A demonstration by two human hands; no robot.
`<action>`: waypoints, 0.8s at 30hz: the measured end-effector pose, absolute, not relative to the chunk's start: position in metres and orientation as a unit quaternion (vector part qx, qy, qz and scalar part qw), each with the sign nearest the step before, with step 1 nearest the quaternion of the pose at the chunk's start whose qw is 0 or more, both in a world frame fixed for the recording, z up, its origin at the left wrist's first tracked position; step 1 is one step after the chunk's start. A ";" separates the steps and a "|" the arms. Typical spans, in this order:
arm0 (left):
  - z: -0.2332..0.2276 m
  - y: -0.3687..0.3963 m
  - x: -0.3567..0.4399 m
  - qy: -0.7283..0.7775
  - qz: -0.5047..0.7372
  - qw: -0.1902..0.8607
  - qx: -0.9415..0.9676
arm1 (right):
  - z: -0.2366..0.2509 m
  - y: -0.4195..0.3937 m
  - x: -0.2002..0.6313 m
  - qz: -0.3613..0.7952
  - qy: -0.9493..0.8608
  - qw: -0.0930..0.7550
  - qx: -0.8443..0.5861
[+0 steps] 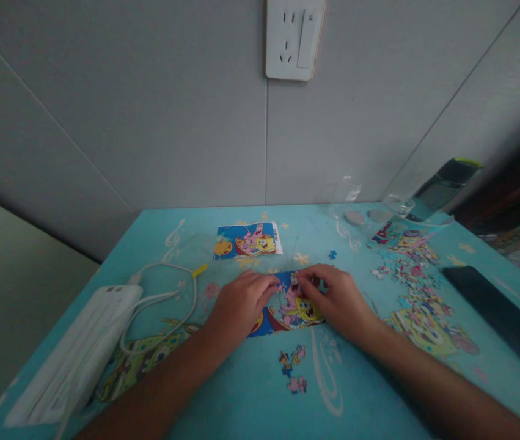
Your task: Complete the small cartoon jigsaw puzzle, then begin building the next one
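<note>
A partly assembled jigsaw puzzle (289,308) with cartoon figures on a blue ground lies flat between my hands. My left hand (244,302) is closed in a pinch over its upper left part, with a small pinkish jigsaw piece (280,287) at the fingertips. From the other side, my right hand (335,293) has thumb and forefinger together at the puzzle's upper edge; whatever they grip is hidden. Several loose pieces (294,370) lie nearer me. Behind the puzzle is a printed picture card (245,240) showing the same scene.
A white power strip (79,351) with a looped white cable (195,293) occupies the left side. On the right are a heap of loose pieces (415,275), another cartoon puzzle (424,330) and a black flat object (498,315). Clear plastic containers (399,205) stand by the wall.
</note>
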State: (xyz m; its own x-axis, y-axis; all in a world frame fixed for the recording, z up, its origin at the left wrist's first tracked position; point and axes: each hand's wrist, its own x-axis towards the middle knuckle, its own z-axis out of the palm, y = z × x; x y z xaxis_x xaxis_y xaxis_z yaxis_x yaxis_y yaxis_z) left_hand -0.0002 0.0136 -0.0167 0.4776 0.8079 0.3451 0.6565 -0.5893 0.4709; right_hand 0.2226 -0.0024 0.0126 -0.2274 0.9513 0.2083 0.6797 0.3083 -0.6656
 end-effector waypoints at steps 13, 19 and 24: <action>-0.011 0.009 -0.003 0.432 0.236 0.069 0.867 | 0.008 -0.003 0.227 0.180 -0.780 0.286 -0.526; -0.012 0.012 -0.013 0.435 0.241 0.036 0.867 | 0.015 0.030 0.281 0.050 -0.728 0.250 -0.637; -0.010 0.012 -0.016 0.429 0.243 0.022 0.870 | 0.008 0.051 0.325 0.055 -0.696 0.172 -0.694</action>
State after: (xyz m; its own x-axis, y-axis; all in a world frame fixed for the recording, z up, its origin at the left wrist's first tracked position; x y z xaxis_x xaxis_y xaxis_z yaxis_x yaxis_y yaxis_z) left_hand -0.0157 0.0121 -0.0102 0.5138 0.7572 0.4034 0.7355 -0.6308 0.2472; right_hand 0.3246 0.0506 0.0081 0.0237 0.9863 0.1631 0.9481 0.0295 -0.3165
